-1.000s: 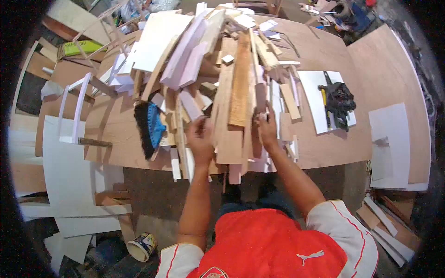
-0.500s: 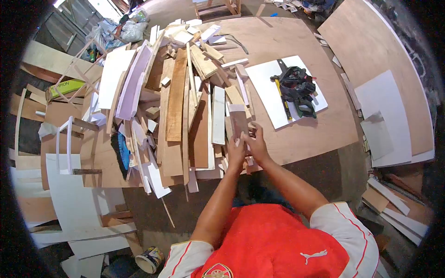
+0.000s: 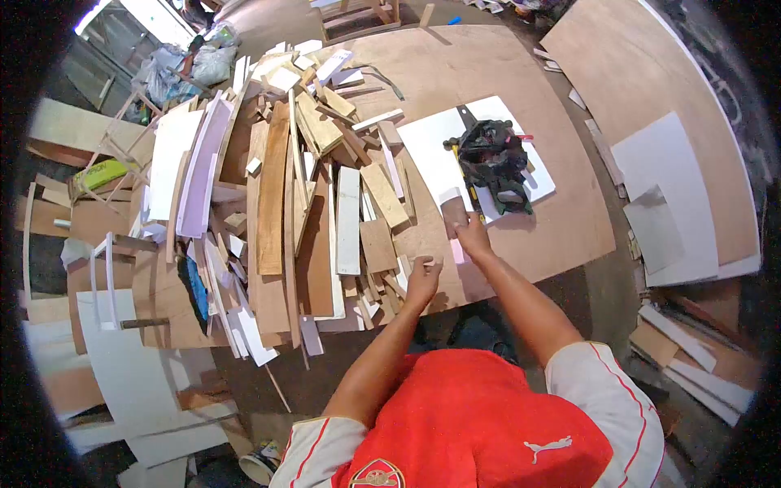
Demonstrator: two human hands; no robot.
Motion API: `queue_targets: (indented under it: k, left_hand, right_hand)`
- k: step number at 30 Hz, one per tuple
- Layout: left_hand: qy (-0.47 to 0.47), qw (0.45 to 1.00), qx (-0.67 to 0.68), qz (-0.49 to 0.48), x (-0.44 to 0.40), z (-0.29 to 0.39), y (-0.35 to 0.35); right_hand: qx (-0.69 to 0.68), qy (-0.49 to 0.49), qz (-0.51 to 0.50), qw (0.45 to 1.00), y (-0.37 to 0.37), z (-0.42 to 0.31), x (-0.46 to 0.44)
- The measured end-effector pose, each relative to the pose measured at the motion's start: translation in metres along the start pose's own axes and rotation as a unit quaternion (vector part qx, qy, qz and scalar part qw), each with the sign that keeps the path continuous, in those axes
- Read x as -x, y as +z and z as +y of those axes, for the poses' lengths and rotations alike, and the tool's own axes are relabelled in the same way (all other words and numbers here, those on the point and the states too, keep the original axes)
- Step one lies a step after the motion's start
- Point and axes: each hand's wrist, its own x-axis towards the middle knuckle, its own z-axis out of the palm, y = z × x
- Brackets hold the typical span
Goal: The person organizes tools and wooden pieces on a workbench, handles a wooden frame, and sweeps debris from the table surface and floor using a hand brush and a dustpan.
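Note:
My right hand [image 3: 473, 237] grips a short brown wood piece [image 3: 454, 213] with a pale end, at the near left corner of the white board [image 3: 415, 138]. A pinkish strip [image 3: 457, 252] shows just below that piece. My left hand [image 3: 424, 281] is over the table near its front edge, fingers loosely curled and apart, holding nothing. Left of it lies the big pile of wood offcuts, with a brown plank [image 3: 274, 195], a white strip [image 3: 348, 220] and a small tan block [image 3: 377, 246] nearest the hand.
A black tool or bag [image 3: 492, 159] and a yellow-black tool rest on the white board. The blue brush [image 3: 195, 285] is partly under the pile's left side. Large panels [image 3: 651, 98] lean at the right. A bucket [image 3: 259, 465] stands on the floor.
Both hands were together on the brown piece; my left hand has let go. My right hand has carried the piece right, to the white board. The view has shifted toward the right.

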Motion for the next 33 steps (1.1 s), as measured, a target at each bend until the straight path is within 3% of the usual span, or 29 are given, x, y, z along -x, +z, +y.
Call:
queue_targets:
  k: [5,6,7,9,13,14,16,17,19,21,24,26,30,33]
  left_hand:
    - [-0.008,0.991,-0.095,0.098,-0.03,-0.027,0.012]
    - [-0.016,0.983,-0.122,0.138,-0.02,-0.013,0.01]
    - [-0.035,0.966,-0.178,0.185,-0.008,-0.005,0.014]
    - [-0.065,0.917,-0.294,0.262,0.008,0.007,0.021]
    - [-0.171,0.821,-0.38,0.391,0.032,-0.025,0.04]
    - [-0.171,0.81,-0.407,0.385,0.037,-0.032,0.038]
    - [-0.199,0.852,-0.353,0.333,0.041,-0.029,0.029]
    - [-0.211,0.87,-0.326,0.303,0.044,-0.029,0.024]
    - [-0.194,0.879,-0.329,0.287,0.043,-0.041,0.022]
    - [-0.173,0.884,-0.317,0.298,0.04,-0.05,0.02]
    - [-0.149,0.886,-0.291,0.328,0.037,-0.063,0.011]
    - [-0.15,0.893,-0.282,0.318,0.031,-0.077,0.007]
    - [-0.247,0.884,-0.251,0.308,0.031,-0.081,0.001]
    - [-0.221,0.878,-0.236,0.354,0.043,-0.098,-0.004]
  right_hand:
    - [0.05,-0.003,-0.022,0.999,0.019,0.021,-0.084]
    - [0.059,-0.05,-0.007,0.997,0.023,0.023,-0.095]
    - [0.03,-0.075,-0.022,0.996,0.02,0.014,-0.104]
    - [0.147,-0.045,-0.054,0.987,0.005,-0.013,-0.102]
    - [0.323,-0.243,0.039,0.914,0.018,0.0,-0.09]
    - [0.298,-0.265,-0.036,0.916,0.025,0.0,-0.082]
    - [0.229,-0.322,-0.183,0.9,0.051,0.001,-0.066]
    - [0.139,-0.296,-0.251,0.911,0.07,0.009,-0.056]
    - [0.098,-0.207,-0.333,0.915,0.109,0.01,-0.038]
    - [0.089,-0.09,-0.382,0.915,0.138,0.0,-0.025]
    - [0.033,0.008,-0.407,0.913,0.124,-0.058,-0.008]
    - [0.002,0.014,-0.391,0.92,0.131,-0.061,-0.004]
    - [-0.072,0.058,-0.347,0.933,0.149,-0.045,-0.006]
    - [-0.02,-0.022,-0.319,0.947,0.118,-0.047,-0.016]
